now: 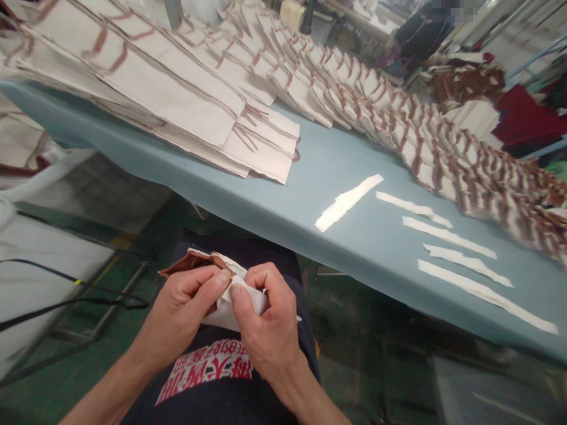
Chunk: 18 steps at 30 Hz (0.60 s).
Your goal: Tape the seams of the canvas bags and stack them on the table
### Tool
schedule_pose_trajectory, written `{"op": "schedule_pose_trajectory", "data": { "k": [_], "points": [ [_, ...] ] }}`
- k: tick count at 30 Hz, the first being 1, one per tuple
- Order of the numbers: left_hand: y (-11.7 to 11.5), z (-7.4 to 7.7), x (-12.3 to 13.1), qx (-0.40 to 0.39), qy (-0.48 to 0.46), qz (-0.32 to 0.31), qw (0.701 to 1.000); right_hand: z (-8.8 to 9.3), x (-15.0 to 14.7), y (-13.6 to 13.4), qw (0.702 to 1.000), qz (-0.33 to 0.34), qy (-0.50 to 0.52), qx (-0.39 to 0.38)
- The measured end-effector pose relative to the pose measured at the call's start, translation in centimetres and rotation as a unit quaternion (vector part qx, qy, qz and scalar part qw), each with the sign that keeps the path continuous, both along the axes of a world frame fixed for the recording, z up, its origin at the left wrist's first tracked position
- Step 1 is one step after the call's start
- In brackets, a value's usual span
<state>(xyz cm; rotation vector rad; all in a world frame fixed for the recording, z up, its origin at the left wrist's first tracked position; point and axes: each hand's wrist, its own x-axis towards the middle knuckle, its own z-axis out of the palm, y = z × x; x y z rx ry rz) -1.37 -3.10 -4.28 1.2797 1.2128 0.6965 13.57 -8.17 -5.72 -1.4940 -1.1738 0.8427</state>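
Observation:
Over my lap, a cream fabric piece with brown trim (228, 264) is held between both hands. My left hand (188, 307) pinches its brown edge between thumb and forefinger. Close beside it, my right hand (272, 319) is closed on the white part of the same piece, thumb on top. The two thumbs almost meet. Much of the fabric is hidden behind my fingers. Below the hands, a dark apron (212, 372) with red and white lettering covers my lap.
A table with a blue-green cover (305, 177) runs across in front of me. On it lie stacked cream fabric pieces (190, 100), a long overlapping row of brown-trimmed pieces (398, 130) and several white strips (458, 239). A person (420, 35) is at the back right.

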Motion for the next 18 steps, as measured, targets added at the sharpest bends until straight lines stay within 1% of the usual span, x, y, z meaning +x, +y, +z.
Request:
{"op": "schedule_pose_trajectory", "data": {
  "k": [8, 11, 18],
  "points": [
    [-0.1, -0.2, 0.0, 0.055, 0.004, -0.013, 0.998, 0.3, 0.2, 0.0, 0.996, 0.014, 0.050, -0.069],
    [-0.1, -0.3, 0.0, 0.071, 0.008, -0.011, 0.997, 0.2, 0.1, 0.1, 0.995, 0.011, 0.067, -0.077],
    [0.1, -1.3, -1.0, 0.027, -0.025, -0.057, 0.998, 0.2, -0.2, 0.4, 0.993, 0.011, 0.093, -0.077]
  ]
}}
